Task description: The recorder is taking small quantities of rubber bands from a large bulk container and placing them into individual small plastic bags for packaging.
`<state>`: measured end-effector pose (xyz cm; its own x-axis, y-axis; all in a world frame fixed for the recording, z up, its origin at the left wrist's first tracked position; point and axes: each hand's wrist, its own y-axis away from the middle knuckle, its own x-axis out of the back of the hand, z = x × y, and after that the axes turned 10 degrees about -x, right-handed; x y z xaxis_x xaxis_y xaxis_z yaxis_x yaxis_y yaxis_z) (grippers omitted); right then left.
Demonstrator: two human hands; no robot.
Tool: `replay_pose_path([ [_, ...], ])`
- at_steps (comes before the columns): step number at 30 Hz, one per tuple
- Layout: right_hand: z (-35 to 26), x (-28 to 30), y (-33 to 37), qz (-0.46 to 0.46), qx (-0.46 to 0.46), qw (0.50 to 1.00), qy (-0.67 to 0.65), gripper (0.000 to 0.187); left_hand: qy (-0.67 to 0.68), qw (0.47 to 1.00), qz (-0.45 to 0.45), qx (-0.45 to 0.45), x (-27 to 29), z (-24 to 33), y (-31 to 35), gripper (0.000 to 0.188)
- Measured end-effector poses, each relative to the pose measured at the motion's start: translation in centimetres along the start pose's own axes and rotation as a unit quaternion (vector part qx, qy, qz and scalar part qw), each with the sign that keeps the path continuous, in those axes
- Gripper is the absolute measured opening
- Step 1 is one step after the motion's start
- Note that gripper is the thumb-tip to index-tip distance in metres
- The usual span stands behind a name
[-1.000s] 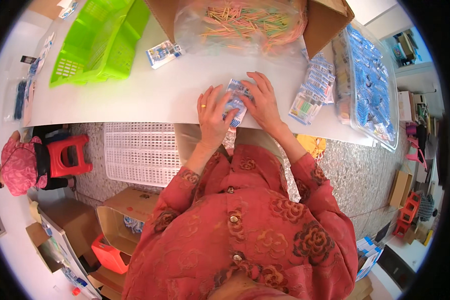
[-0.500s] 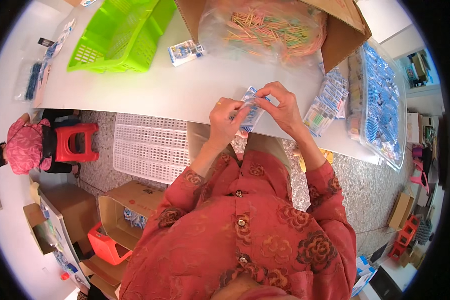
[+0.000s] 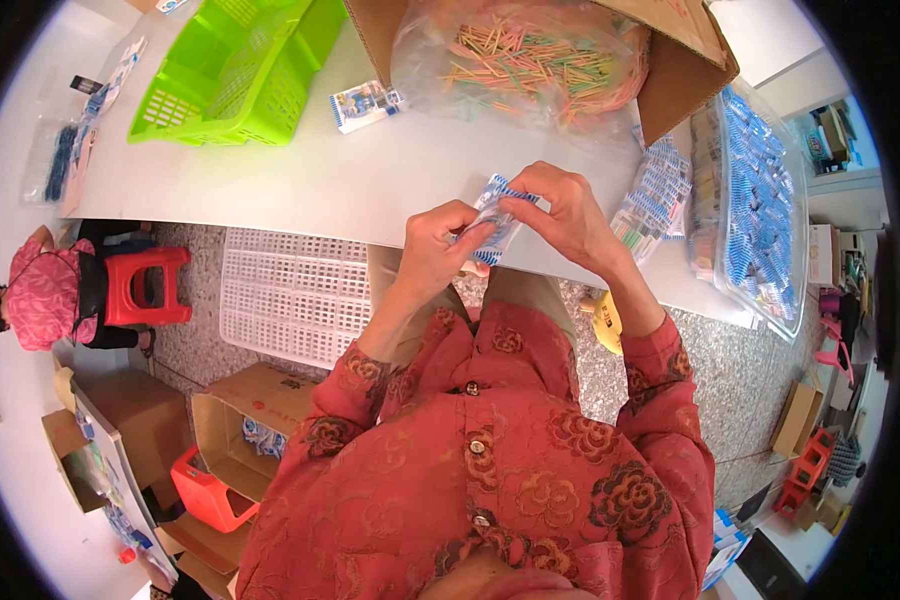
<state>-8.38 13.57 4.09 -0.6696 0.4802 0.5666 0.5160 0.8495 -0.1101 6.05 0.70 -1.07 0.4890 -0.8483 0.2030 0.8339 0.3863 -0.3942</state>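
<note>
A small blue-and-white plastic packet (image 3: 491, 203) is held over the front edge of the white table. My left hand (image 3: 438, 243) pinches its left side, thumb lying across the front. At its upper right, my right hand (image 3: 568, 212) grips it between thumb and forefinger. Part of the packet is covered by my fingers, and I cannot make out whether it is sealed. Beyond my hands, thin pastel sticks (image 3: 545, 70) fill a clear plastic bag inside a cardboard box (image 3: 688, 85). Similar packets (image 3: 658, 188) lie in a stack to the right of my right hand.
At the right end, a clear bin (image 3: 792, 290) holds many blue-striped packets. A green basket (image 3: 270, 105) and one lone packet (image 3: 365, 106) are at the far left. Below the table sits a white crate (image 3: 295, 300). Another person (image 3: 50, 290) is at the left, near a red stool (image 3: 148, 285).
My left fingers have slid lower along the packet, away from my right fingertips. More of the packet's top shows now. The whole view has shifted slightly.
</note>
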Motion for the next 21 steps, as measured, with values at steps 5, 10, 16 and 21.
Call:
replay_pose_path([
  [5,-1.1,0.2,0.2,-0.024,-0.011,1.000,-0.018,0.016,0.037,0.998,0.025,0.043,0.1,0.6,0.2,0.011],
  [10,-2.2,0.1,0.5,0.091,0.079,0.993,-0.004,0.026,0.089,0.992,0.072,0.045,-0.5,0.1,0.1,0.010],
  [16,-3.2,0.0,1.6,0.122,0.084,0.988,0.034,0.031,0.135,0.980,0.137,0.047,-0.6,0.2,0.0,0.010],
  [21,-3.5,-0.5,1.8,0.152,0.122,0.977,0.091,0.029,0.020,0.990,0.135,-0.029,-0.9,0.7,0.0,0.010],
])
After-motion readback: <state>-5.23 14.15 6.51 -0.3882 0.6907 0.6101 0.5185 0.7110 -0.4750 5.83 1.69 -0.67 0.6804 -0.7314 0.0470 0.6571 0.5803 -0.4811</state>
